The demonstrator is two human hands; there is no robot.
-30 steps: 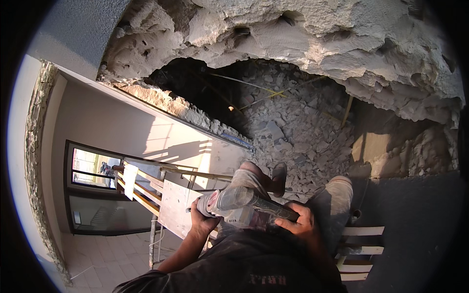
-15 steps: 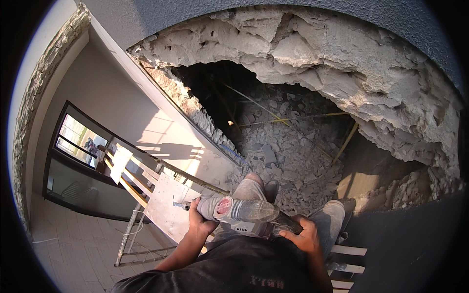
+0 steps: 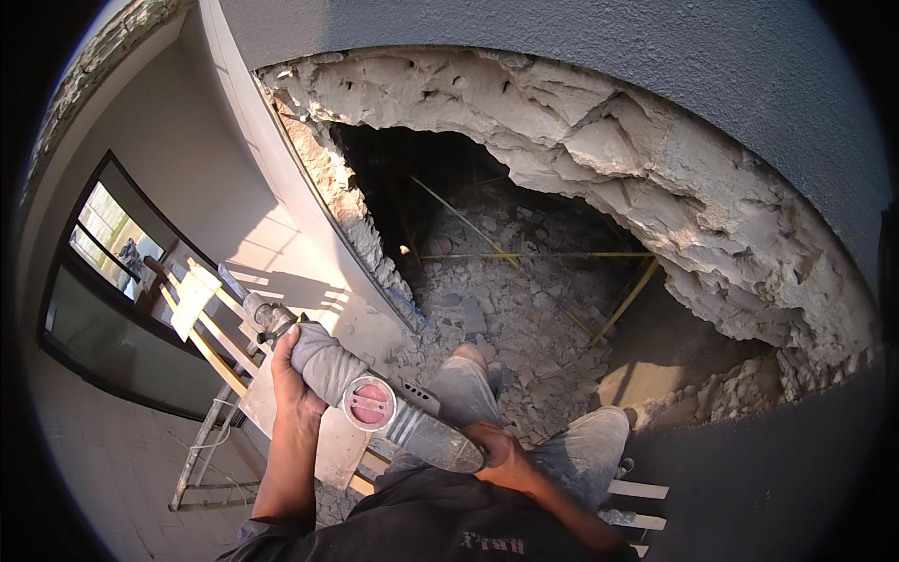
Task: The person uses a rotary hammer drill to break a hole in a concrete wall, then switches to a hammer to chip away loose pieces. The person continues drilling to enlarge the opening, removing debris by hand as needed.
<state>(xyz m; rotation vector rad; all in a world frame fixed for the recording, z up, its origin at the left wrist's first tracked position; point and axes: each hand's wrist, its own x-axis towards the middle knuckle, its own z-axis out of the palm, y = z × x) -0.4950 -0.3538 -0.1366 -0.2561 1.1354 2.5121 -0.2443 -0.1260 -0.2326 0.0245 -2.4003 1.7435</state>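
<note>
Head view: demolition hammer has swung in my hands. Half a second ago it lay near level across my lap, pointing left; now it slants from near right up to far left. It has rolled too: the round red cap faces up more squarely.

My left grip is wrapped round the front end beside the dark collar, some fingers hidden under the tool. My right grip is closed on the rear end, back of the hand up now; handle mostly covered. The chisel bit sticks out past my left grip, in line with the wooden slats beyond; can't tell how high above them.

View has turned as well: more grey wall shows along the far side, above the broken masonry edge. Rubble lies past my knees, with yellow-ended poles over it.

Meaning for the work: bit is well left of the broken edge, so I judge the hammer is being handled, not chipping.
</note>
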